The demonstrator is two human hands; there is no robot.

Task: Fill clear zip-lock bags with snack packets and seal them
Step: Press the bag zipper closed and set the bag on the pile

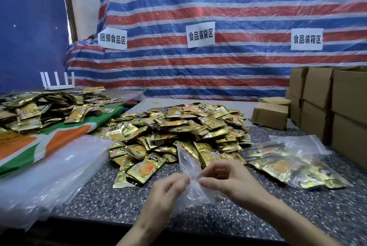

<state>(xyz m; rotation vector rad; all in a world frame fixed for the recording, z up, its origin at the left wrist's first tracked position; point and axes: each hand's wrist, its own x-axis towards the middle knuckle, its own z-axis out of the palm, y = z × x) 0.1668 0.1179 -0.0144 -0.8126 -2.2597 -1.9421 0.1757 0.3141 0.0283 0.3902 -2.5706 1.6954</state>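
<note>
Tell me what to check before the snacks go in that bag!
1. The left hand and right hand both pinch the clear bag: ok.
2. The bag's mouth is pulled open: cannot tell, the plastic is blurred.
3. No packets show inside the bag yet: ok.
4. The pile of gold snack packets lies just behind the bag: ok.
5. The filled bags lie off to the right, apart from the hands: ok.
</note>
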